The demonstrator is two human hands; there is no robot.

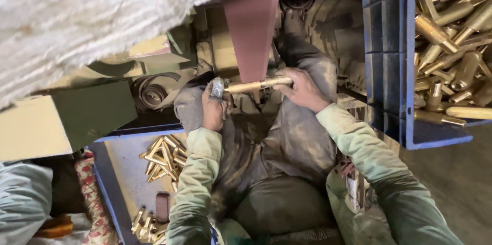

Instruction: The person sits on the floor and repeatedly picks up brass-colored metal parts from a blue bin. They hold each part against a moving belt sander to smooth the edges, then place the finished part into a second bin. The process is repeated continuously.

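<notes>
A brass rod-shaped part (251,86) lies crosswise against the lower end of a reddish-brown sanding belt (252,25). My left hand (212,107) grips its left end, where a silvery wrapped piece shows at the fingers. My right hand (302,89) holds the right end. Both arms wear pale green sleeves, and dusty dark trousers lie below the hands.
A blue crate (389,55) at the right holds several brass parts (451,35). A lower blue tray (123,173) at the left carries more brass pieces (164,158). Green machine housing (92,112) and a white fibrous cover (77,14) fill the upper left.
</notes>
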